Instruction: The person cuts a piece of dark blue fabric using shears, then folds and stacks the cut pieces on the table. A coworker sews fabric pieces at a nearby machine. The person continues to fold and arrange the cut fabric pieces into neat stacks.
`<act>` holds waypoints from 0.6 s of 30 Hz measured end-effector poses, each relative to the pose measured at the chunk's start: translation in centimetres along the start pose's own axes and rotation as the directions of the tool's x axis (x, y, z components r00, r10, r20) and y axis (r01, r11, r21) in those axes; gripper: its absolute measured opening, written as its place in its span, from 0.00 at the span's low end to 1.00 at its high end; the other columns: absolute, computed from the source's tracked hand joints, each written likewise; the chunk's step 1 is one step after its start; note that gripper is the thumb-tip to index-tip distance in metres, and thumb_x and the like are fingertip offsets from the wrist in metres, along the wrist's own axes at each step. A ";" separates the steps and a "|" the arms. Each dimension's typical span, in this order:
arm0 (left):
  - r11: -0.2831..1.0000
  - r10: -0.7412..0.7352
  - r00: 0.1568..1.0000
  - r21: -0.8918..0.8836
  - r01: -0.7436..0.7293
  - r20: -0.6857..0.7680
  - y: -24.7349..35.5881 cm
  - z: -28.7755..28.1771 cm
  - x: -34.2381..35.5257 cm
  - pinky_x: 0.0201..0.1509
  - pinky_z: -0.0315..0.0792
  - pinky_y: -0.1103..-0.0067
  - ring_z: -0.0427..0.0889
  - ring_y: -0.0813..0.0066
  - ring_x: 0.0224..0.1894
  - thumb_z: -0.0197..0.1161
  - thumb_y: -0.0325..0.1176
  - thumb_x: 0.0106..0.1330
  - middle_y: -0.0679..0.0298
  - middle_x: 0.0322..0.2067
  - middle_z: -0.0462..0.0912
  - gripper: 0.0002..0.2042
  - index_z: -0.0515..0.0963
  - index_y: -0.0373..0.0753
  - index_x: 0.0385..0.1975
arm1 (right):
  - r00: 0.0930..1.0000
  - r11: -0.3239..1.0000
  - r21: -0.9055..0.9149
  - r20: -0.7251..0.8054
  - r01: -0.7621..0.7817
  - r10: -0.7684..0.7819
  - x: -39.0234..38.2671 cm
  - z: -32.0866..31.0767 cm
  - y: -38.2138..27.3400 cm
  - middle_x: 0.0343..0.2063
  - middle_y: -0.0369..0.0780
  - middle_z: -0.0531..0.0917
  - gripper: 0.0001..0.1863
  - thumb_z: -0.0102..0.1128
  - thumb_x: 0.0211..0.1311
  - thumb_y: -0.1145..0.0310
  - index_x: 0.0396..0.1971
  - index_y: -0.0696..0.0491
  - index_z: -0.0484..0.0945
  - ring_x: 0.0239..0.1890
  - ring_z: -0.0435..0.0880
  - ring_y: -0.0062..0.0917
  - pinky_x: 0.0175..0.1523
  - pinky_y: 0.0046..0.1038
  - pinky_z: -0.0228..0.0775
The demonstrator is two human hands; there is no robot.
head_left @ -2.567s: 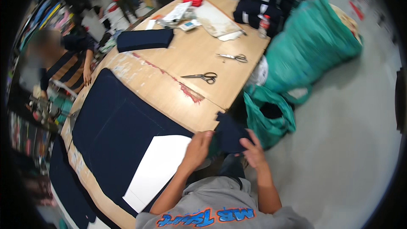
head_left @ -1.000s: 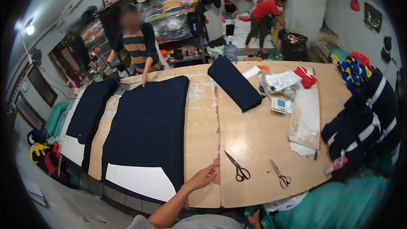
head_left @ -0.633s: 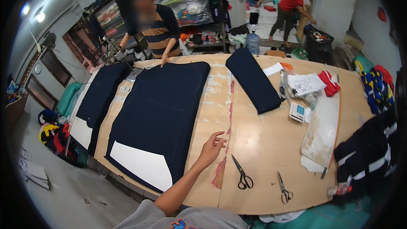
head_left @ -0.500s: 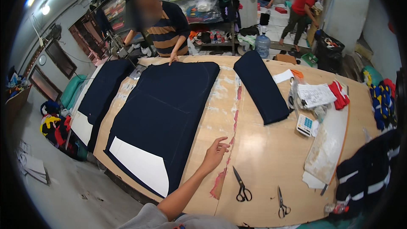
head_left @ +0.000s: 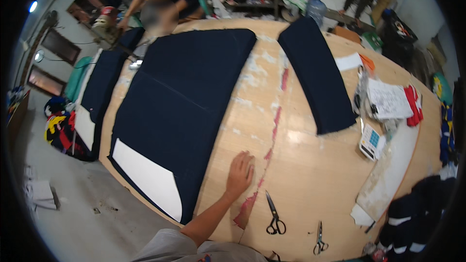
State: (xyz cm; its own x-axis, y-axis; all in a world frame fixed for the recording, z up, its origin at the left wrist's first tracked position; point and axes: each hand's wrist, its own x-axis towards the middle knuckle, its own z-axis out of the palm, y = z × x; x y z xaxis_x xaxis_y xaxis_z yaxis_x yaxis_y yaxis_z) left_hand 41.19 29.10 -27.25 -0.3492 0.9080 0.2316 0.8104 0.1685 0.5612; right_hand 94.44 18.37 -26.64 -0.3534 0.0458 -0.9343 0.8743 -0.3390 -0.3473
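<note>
My left hand (head_left: 239, 174) is over the wooden table, just right of a large stack of dark navy fabric (head_left: 179, 92). Its fingers point away from me, nearly straight, and nothing shows in them. A white paper pattern piece (head_left: 150, 179) lies on the stack's near left corner. Close to the hand, a ragged pink-red strip (head_left: 268, 154) runs along a seam in the tabletop. Black-handled scissors (head_left: 274, 216) lie nearer to me, with a smaller pair (head_left: 320, 243) to their right. My right hand is out of view.
A narrower navy stack (head_left: 318, 77) lies at the far right, near papers (head_left: 388, 99) and a calculator (head_left: 372, 141). Another navy stack (head_left: 104, 92) is on the left. Across the table, a co-worker's arm (head_left: 182, 5) is beside a cutting machine (head_left: 108, 34).
My left hand has turned, its fingers now pointing more away from me. The view has tilted down. The co-worker leans lower by the cutting machine, hand off the large stack's far edge.
</note>
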 end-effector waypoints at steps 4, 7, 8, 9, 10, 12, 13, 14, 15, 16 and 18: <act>0.998 -0.057 0.998 0.011 0.057 -0.008 0.5 -0.6 -0.8 0.77 0.66 0.55 0.72 0.45 0.73 0.64 0.26 0.73 0.48 0.66 0.76 0.19 0.78 0.34 0.62 | 0.745 0.897 0.002 -0.557 0.442 -0.366 -10.3 -13.7 -20.8 0.53 0.42 0.89 0.15 0.51 0.84 0.68 0.56 0.58 0.84 0.58 0.86 0.31 0.68 0.32 0.73; 0.999 -0.037 0.999 -0.010 0.037 -0.003 0.7 -0.6 0.4 0.77 0.66 0.55 0.72 0.45 0.72 0.64 0.26 0.73 0.48 0.66 0.76 0.18 0.79 0.34 0.62 | 0.153 0.732 -0.451 -0.790 0.511 -0.594 -6.0 -25.0 -31.3 0.51 0.46 0.88 0.13 0.55 0.83 0.69 0.53 0.62 0.83 0.56 0.87 0.31 0.64 0.33 0.75; 0.999 -0.036 0.999 -0.007 0.036 -0.006 0.8 -0.7 0.6 0.77 0.66 0.55 0.72 0.45 0.72 0.63 0.26 0.73 0.48 0.66 0.76 0.18 0.79 0.34 0.62 | 0.189 0.731 -0.307 -0.840 0.609 -0.509 -3.4 -29.2 -33.6 0.52 0.47 0.88 0.14 0.55 0.83 0.70 0.57 0.62 0.81 0.57 0.86 0.32 0.64 0.33 0.75; 0.999 -0.039 0.999 -0.016 0.039 -0.005 0.7 -0.6 0.7 0.77 0.66 0.55 0.72 0.45 0.72 0.63 0.25 0.73 0.48 0.66 0.76 0.18 0.79 0.34 0.61 | 0.069 0.648 -0.424 -0.803 0.633 -0.592 -0.3 -33.2 -35.4 0.54 0.47 0.86 0.16 0.55 0.83 0.70 0.62 0.60 0.79 0.59 0.85 0.32 0.64 0.32 0.75; 0.999 -0.037 0.999 -0.020 0.036 -0.007 0.7 -0.6 0.7 0.77 0.66 0.55 0.72 0.45 0.72 0.63 0.25 0.73 0.48 0.66 0.76 0.18 0.79 0.34 0.61 | 0.023 0.629 -0.486 -0.780 0.606 -0.625 1.7 -36.4 -37.3 0.58 0.49 0.85 0.17 0.56 0.81 0.70 0.63 0.58 0.78 0.60 0.85 0.35 0.62 0.33 0.76; 0.999 -0.030 0.999 -0.024 0.030 -0.012 0.6 -0.5 0.8 0.77 0.66 0.55 0.72 0.45 0.72 0.63 0.25 0.73 0.48 0.66 0.77 0.18 0.79 0.34 0.61 | -0.105 0.660 -0.670 -0.724 0.340 -0.681 4.9 -41.1 -40.7 0.60 0.54 0.83 0.23 0.60 0.78 0.65 0.67 0.56 0.76 0.59 0.84 0.49 0.63 0.42 0.77; 0.999 -0.035 0.999 -0.021 0.034 -0.016 0.6 -0.4 0.7 0.77 0.66 0.55 0.72 0.45 0.72 0.63 0.24 0.73 0.48 0.66 0.77 0.18 0.79 0.34 0.61 | -0.103 0.696 -0.684 -0.726 0.219 -0.680 5.9 -42.3 -42.2 0.60 0.56 0.83 0.25 0.59 0.79 0.61 0.69 0.56 0.74 0.59 0.84 0.52 0.64 0.46 0.76; 0.999 -0.035 0.999 -0.019 0.035 -0.019 0.6 -0.4 0.7 0.77 0.66 0.55 0.72 0.45 0.72 0.63 0.24 0.73 0.48 0.65 0.77 0.18 0.79 0.34 0.61 | -0.104 0.723 -0.684 -0.729 0.093 -0.676 6.6 -43.0 -43.4 0.60 0.58 0.82 0.27 0.58 0.79 0.57 0.70 0.56 0.72 0.59 0.84 0.55 0.64 0.49 0.75; 0.999 -0.036 0.999 -0.015 0.035 -0.020 0.6 -0.4 0.7 0.76 0.66 0.55 0.72 0.45 0.72 0.62 0.24 0.73 0.48 0.65 0.77 0.18 0.79 0.34 0.61 | -0.025 0.783 -0.612 -0.789 0.117 -0.613 7.2 -43.6 -44.4 0.59 0.59 0.82 0.29 0.58 0.79 0.54 0.71 0.56 0.72 0.60 0.83 0.56 0.66 0.49 0.74; 0.999 -0.037 0.999 -0.010 0.037 -0.020 0.6 -0.5 0.8 0.76 0.66 0.55 0.72 0.45 0.72 0.62 0.24 0.73 0.48 0.65 0.77 0.17 0.79 0.34 0.61 | 0.057 0.834 -0.535 -0.836 0.136 -0.545 7.8 -44.1 -45.3 0.59 0.60 0.82 0.32 0.58 0.79 0.51 0.72 0.56 0.71 0.61 0.83 0.57 0.67 0.49 0.73; 0.999 -0.038 0.999 -0.005 0.038 -0.016 0.7 -0.7 0.9 0.76 0.66 0.55 0.72 0.46 0.72 0.62 0.24 0.73 0.48 0.65 0.77 0.17 0.79 0.34 0.61 | 0.147 0.881 -0.463 -0.869 0.099 -0.473 9.5 -43.9 -45.6 0.58 0.62 0.82 0.36 0.57 0.78 0.45 0.73 0.56 0.69 0.60 0.83 0.59 0.67 0.51 0.73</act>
State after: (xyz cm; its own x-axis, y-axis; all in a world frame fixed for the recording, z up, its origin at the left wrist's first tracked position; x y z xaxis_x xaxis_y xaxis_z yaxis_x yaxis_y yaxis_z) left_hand 41.17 29.77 -26.10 -0.3876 0.8944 0.2230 0.7940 0.2010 0.5737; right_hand 65.81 75.48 -23.16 -0.1768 0.9833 -0.0426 0.8893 0.1410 -0.4349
